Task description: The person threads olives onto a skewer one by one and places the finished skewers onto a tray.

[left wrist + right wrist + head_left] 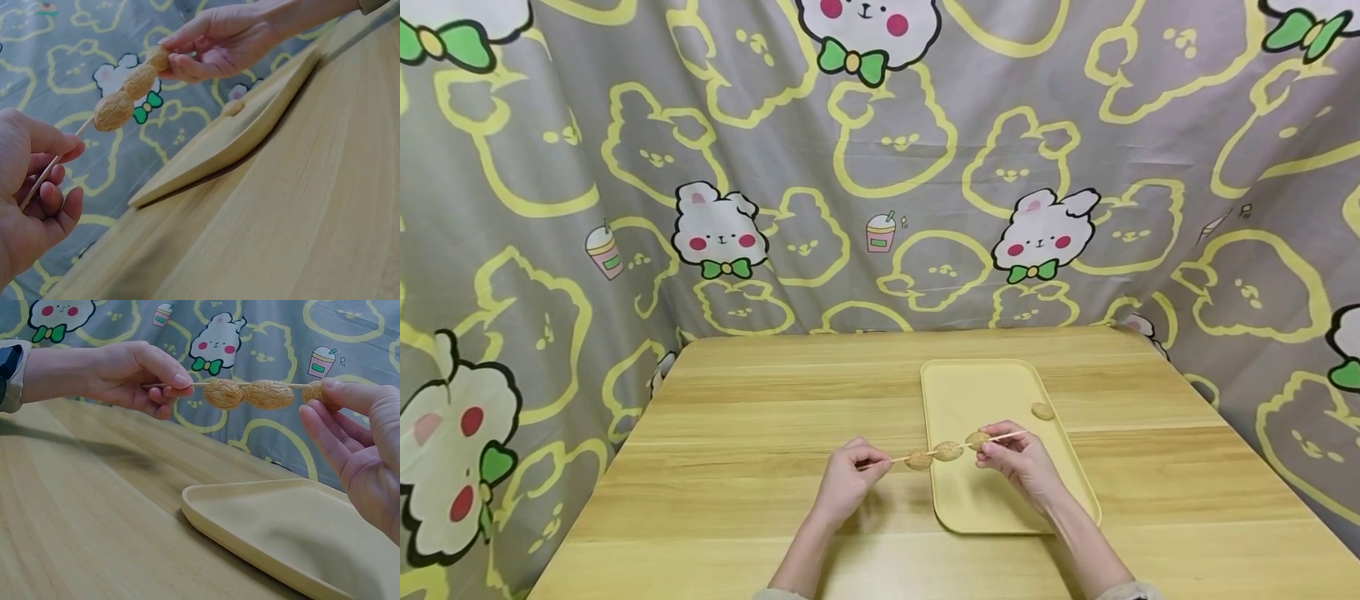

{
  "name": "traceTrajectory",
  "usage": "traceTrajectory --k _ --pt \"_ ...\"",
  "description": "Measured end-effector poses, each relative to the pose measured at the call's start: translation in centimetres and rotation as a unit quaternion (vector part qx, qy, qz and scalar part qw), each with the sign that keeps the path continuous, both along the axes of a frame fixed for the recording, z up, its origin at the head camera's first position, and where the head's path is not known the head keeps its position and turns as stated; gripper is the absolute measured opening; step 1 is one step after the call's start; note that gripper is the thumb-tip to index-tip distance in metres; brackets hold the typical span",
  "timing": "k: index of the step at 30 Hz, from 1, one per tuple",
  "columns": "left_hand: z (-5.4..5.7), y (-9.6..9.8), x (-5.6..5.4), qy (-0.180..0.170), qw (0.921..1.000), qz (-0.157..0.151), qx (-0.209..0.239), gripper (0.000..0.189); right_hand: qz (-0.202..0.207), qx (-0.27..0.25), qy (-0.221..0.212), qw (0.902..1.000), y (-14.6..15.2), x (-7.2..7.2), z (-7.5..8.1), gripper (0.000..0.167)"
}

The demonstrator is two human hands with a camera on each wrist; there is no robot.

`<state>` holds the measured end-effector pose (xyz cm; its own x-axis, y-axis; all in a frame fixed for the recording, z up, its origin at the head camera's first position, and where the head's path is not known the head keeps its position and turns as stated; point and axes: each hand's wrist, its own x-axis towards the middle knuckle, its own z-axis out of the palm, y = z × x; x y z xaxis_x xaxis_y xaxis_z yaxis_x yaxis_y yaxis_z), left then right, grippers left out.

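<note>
My left hand (847,479) pinches one end of a thin wooden skewer (199,384), held roughly level above the table and the near part of the tray. Three wrinkled, golden-brown oval balls sit on the stick: one nearest the left hand (919,461), a middle ball (269,394) touching it, and a third ball (977,441) a short gap further right. My right hand (1022,467) pinches that third ball between thumb and fingers. In the head view, the skewer's far end sticks out past it. The balls look like meatballs, though their exact kind is unclear.
A pale yellow rectangular tray (977,392) lies on the wooden table (737,483), under the right hand. One more brown ball (1042,411) rests by the tray's right edge. A patterned grey curtain (917,208) hangs around the table's back and sides.
</note>
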<state>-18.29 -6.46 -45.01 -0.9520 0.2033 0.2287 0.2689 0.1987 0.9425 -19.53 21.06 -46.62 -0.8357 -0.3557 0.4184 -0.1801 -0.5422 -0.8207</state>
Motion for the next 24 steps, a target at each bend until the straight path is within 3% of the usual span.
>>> traceTrajectory --k 6,18,24 --pt "-0.73 -0.04 -0.37 0.012 0.9999 -0.004 -0.002 0.011 0.0 -0.002 0.004 1.0 0.03 0.12 -0.15 0.039" --pt "-0.7 -0.08 -0.26 -0.019 0.9998 -0.006 0.001 0.015 0.0 0.0 -0.008 1.0 -0.09 0.04 -0.14 0.037" --pt "-0.44 -0.13 -0.18 -0.016 0.9998 -0.012 0.003 0.014 -0.001 0.003 -0.005 1.0 -0.12 0.01 0.0 0.036"
